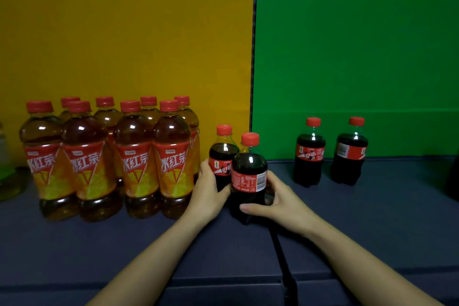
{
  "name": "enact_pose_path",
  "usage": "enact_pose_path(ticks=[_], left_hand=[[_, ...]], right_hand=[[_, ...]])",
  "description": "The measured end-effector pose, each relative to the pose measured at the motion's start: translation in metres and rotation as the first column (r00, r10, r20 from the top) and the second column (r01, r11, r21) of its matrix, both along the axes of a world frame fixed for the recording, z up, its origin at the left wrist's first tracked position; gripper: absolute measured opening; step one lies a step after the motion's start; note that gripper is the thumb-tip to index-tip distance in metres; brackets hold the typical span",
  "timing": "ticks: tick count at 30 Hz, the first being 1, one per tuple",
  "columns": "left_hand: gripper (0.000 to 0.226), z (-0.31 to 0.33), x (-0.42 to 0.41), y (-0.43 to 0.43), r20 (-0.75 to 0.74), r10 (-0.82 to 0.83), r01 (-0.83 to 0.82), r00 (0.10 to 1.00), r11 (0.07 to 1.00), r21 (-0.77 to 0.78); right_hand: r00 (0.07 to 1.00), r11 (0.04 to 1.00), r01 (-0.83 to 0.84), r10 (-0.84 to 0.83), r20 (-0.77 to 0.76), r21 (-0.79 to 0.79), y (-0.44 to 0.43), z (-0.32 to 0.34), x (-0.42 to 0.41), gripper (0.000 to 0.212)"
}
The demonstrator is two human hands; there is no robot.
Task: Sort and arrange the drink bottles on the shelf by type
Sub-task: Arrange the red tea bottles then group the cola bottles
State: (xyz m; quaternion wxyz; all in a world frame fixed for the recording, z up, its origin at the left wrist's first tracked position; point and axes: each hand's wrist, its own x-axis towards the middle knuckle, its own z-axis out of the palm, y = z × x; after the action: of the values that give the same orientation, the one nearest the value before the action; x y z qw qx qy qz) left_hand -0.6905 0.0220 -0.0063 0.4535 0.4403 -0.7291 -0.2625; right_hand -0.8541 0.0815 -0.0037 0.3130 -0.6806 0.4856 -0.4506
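Note:
Two small cola bottles with red caps stand together in the middle of the dark shelf. My left hand (207, 194) grips the rear cola bottle (221, 156) from its left side. My right hand (275, 200) grips the front cola bottle (248, 176) low on its right side, thumb across the base. Several iced tea bottles (109, 156) with orange labels stand in two rows at the left, before the yellow backing. Two more cola bottles (310, 151) (350, 151) stand apart at the right, before the green backing.
A black vertical divider (253, 57) separates the yellow and green back panels. A pale green bottle (5, 161) is partly cut off at the far left edge. A dark object (453, 176) sits at the far right edge. A dark seam (283, 263) runs across the shelf floor.

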Motion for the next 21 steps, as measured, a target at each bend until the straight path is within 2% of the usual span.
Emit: enact_pose_path(ticks=[5,11,15,21], left_hand=[[0.061,-0.002,0.001,0.0,-0.113,-0.016,0.016,0.993,1.0,-0.003],[0.063,0.01,-0.003,0.017,-0.229,-0.103,0.092,0.968,0.994,-0.058],[0.069,0.015,-0.012,0.03,-0.218,-0.206,0.193,0.954,0.978,-0.079],[0.074,0.017,-0.06,0.046,-0.183,-0.3,0.297,0.936,0.954,-0.042]], right_hand=[[0.995,0.989,0.1,-0.102,-0.009,-0.112,0.004,-0.001,-0.004,0.062],[0.96,0.933,0.269,-0.28,-0.012,-0.238,0.013,0.005,-0.016,0.063],[0.914,0.88,0.365,-0.4,-0.062,-0.304,0.025,0.007,-0.041,0.061],[0.875,0.86,0.445,-0.477,-0.082,-0.249,0.044,0.007,-0.093,0.068]])
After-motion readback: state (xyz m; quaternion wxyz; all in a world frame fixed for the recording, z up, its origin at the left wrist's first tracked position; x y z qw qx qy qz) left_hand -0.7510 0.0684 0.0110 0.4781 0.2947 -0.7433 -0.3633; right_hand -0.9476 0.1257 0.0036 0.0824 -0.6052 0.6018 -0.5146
